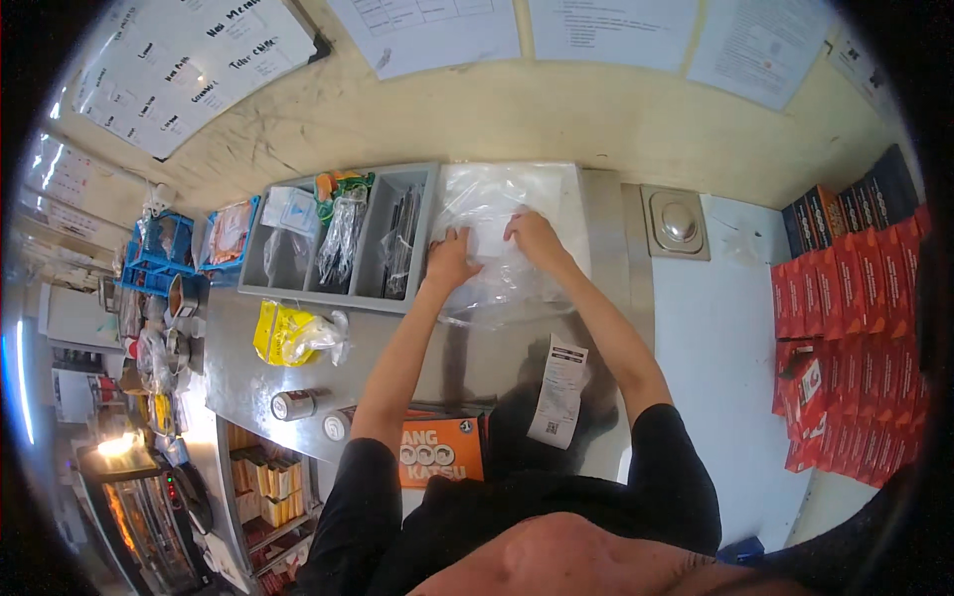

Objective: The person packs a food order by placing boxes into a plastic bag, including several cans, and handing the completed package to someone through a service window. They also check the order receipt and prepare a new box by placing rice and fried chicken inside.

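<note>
A clear plastic bag lies rumpled over a stack of white sheets at the back of the steel counter, against the wall. On the left part of this plastic rests my left hand, its fingers spread and the thumb pointing right. My right hand touches the plastic farther right, with bent fingers held apart. Just left of my left hand stands a grey divided tray with wrapped black cutlery in its nearest compartment. A printed paper receipt lies on the counter below my right forearm.
A yellow pouch and silver cans stand on the left. An orange printed box sits near my body. Red boxes are stacked at the right, past a steel lidded container. A blue basket is far left.
</note>
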Available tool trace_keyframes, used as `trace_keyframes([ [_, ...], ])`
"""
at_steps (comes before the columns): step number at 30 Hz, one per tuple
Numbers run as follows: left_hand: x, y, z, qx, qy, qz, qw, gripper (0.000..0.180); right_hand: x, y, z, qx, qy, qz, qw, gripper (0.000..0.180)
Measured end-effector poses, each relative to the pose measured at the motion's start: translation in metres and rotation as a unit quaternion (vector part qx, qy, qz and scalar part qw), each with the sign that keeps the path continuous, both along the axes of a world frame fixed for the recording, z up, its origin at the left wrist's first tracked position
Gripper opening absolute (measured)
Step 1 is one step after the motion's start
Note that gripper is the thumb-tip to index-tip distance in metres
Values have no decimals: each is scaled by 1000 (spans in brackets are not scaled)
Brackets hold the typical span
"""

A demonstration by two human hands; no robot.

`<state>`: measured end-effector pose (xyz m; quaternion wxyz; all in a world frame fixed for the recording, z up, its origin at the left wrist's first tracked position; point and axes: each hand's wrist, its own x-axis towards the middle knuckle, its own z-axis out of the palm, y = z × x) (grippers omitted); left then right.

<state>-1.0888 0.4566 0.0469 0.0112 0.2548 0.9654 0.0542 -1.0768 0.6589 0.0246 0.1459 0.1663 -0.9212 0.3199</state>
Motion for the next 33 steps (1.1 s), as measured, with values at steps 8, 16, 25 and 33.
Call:
trace_keyframes([
  [8,-9,10,23,125,-66,-108,984,66,11,-18,10,86,-103,-96,986,12],
  [16,-35,53,-6,88,-46,-87,991,58,19,29,31,-271,-168,18,947,28],
  [25,-29,-7,28,241,-110,-176,948,52,190,75,180,-241,426,-240,838,40],
  [33,316,-132,304,536,-45,-221,814,34,255,-158,164,-217,142,132,957,31],
])
